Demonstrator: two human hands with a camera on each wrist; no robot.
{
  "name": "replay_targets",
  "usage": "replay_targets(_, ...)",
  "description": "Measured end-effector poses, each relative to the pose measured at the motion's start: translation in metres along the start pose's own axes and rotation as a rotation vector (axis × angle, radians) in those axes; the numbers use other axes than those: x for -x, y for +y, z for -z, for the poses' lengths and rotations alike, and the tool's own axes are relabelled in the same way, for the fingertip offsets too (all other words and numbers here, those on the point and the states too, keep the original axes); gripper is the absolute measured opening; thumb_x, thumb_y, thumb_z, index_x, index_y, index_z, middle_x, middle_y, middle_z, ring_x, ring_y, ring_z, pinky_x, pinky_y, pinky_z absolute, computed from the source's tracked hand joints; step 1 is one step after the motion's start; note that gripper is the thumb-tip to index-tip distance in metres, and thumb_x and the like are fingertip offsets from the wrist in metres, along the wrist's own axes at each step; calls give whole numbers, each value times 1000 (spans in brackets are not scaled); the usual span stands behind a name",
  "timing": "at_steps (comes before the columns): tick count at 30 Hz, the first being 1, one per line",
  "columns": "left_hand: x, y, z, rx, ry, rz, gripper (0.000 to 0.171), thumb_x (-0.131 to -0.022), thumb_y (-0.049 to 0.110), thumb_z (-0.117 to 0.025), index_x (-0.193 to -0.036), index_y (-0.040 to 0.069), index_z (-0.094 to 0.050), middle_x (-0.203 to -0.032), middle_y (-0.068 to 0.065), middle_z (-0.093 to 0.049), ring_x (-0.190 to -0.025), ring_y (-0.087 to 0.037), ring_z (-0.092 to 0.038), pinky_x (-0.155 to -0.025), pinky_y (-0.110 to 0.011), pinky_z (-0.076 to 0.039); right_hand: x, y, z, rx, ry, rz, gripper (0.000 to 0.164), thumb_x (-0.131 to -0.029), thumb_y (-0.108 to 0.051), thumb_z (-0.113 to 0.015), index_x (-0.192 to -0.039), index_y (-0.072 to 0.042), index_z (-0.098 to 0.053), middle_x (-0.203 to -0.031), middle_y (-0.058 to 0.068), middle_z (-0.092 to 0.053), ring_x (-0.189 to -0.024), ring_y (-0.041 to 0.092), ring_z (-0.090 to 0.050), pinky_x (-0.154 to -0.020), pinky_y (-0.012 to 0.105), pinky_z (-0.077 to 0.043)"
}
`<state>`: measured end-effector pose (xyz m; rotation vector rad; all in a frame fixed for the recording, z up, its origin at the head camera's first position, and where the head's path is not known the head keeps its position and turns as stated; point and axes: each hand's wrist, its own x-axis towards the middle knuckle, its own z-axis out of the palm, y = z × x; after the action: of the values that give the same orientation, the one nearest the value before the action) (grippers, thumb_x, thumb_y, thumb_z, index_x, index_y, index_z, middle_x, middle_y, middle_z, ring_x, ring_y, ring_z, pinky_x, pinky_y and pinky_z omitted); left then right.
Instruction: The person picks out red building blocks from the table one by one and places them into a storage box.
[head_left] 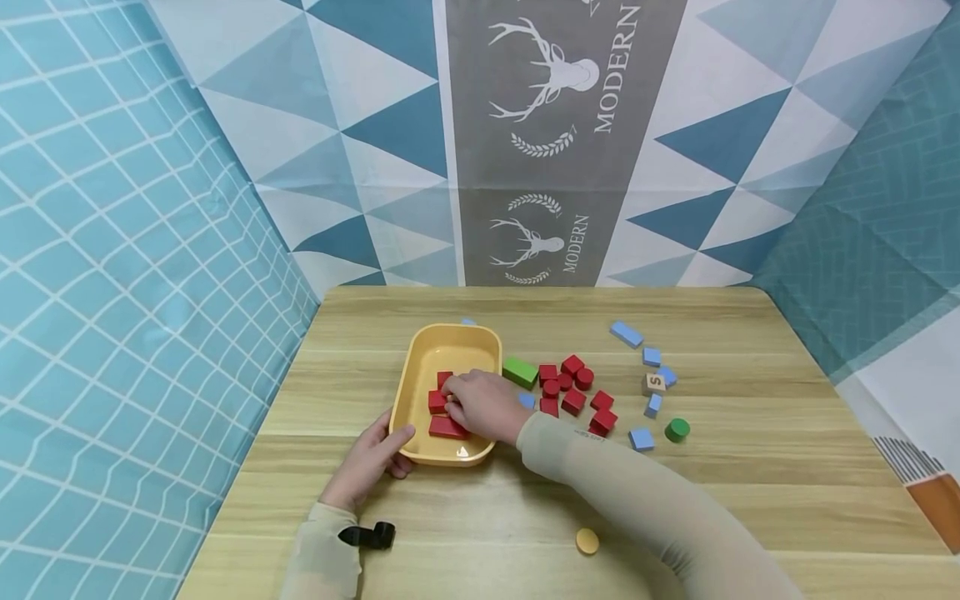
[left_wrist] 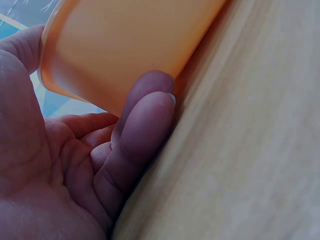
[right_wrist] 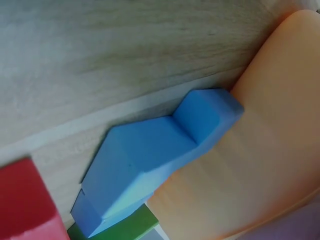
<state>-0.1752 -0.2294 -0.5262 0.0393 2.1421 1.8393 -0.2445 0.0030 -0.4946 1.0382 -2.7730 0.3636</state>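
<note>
Your left hand (head_left: 371, 460) grips the yellow tray (head_left: 457, 348) at its near-left corner, your right hand (head_left: 487, 404) is inside by some red blocks (head_left: 447, 427), and blue blocks (head_left: 626, 334) lie farther right on the table (head_left: 465, 533)

Blue block (head_left: 468, 322) mostly hidden behind the yellow tray (head_left: 459, 352), itself cut off in both wrist views.

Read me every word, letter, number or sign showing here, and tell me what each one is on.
"MODERN": upper part of the grey strip on the backdrop cloth, running sideways.
"MODERN": lower on that same strip, smaller, also sideways.
"S": small wooden block, turned sideways.
Right sleeve: small dark print, too small and blurred to read.
No numbers readable.
</note>
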Motion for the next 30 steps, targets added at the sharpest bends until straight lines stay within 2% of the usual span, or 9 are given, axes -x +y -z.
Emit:
replay_targets(9, 0, -3, 0, 21, 11, -10, 55, -102, 33, -56, -150, 15, -37, -91, -21, -63, -68, -32, -61, -57, -33, -54, 0, 0, 0, 8, 4, 5, 17, -95, -31, -62, -107, -21, -69, -90, -7, -67, -82, 11, -57, -72, 31, -52)
replay_targets(19, 0, -4, -1, 15, 14, -37, 52, -103, 32, -54, -148, 13, -39, -90, -19, -63, -68, -32, -61, -56, -34, -54, -2, 1, -3, 10, -5, -7, 20, -95, -32, -61, -110, -21, -69, -92, -6, -68, -82, 12, -57, -73, 32, -52)
replay_targets(30, 0, -4, 0, 19, 12, -32, 55, -101, 36, -57, -148, 13, -40, -90, -18, -64, -68, -31, -61, -56, -33, -54, -1, 1, -4, 11, 12, -5, 18, -95, -31, -61, -108, -22, -69, -91, -7, -68, -81, 12, -56, -72, 32, -52)
